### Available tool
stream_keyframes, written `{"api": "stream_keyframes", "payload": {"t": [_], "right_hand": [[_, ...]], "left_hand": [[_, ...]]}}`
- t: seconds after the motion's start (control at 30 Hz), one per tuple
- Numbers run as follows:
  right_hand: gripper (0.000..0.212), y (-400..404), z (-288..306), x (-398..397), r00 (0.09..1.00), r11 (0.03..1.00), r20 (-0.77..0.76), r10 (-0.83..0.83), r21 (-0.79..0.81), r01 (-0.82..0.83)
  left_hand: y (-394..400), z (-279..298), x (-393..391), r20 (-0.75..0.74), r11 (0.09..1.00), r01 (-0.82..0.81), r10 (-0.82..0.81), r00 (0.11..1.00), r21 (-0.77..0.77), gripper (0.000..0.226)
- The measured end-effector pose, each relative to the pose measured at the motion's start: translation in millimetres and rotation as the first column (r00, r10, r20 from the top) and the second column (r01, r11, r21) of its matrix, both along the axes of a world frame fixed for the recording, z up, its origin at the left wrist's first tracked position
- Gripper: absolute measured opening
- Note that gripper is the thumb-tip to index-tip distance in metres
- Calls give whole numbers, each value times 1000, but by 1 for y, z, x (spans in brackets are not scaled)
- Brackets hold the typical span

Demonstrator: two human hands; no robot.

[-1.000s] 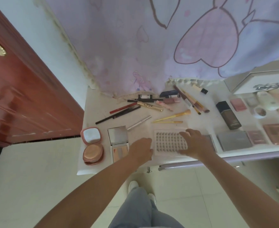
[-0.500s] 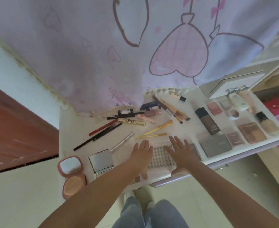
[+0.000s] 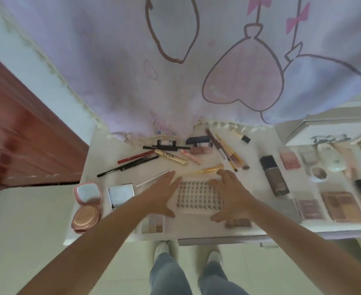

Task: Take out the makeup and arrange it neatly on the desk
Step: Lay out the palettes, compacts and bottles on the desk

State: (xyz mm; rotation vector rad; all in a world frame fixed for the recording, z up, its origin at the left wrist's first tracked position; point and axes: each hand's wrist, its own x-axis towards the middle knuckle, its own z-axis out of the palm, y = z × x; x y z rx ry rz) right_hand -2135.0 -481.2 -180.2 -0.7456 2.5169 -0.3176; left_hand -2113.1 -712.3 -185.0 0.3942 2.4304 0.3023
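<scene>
A clear tray of false lashes (image 3: 198, 196) lies near the front of the white desk (image 3: 103, 158). My left hand (image 3: 161, 193) rests at its left edge and my right hand (image 3: 230, 196) at its right edge, fingers straight and spread. Under my left wrist lies an open eyeshadow palette (image 3: 152, 225) whose mirror lid (image 3: 121, 194) stands up. A pink compact (image 3: 86, 206) lies open at the far left. Pencils, a gold mascara (image 3: 171, 156) and brushes (image 3: 228, 152) lie further back.
A dark foundation bottle (image 3: 274, 175), blush pans, small palettes (image 3: 342, 206) and a grey case (image 3: 287, 207) fill the desk's right side. A white box (image 3: 324, 130) stands at the back right. A patterned curtain hangs behind. A red door is at the left.
The view has tilted and come closer. Both hands have spread apart from on top of the lash tray to its left and right edges.
</scene>
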Motion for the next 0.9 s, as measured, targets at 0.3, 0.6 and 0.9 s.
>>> {"api": "stream_keyframes", "payload": {"t": [0.3, 0.6, 0.9], "right_hand": [[68, 23, 109, -49, 993, 952, 112, 27, -307, 8], [57, 9, 244, -65, 977, 913, 135, 165, -395, -99], [36, -34, 323, -72, 961, 834, -258, 101, -505, -223]], "left_hand": [[20, 91, 6, 338, 326, -522, 479, 810, 788, 59], [22, 215, -4, -34, 286, -155, 561, 827, 946, 42], [11, 296, -29, -41, 85, -37, 763, 645, 996, 25]]}}
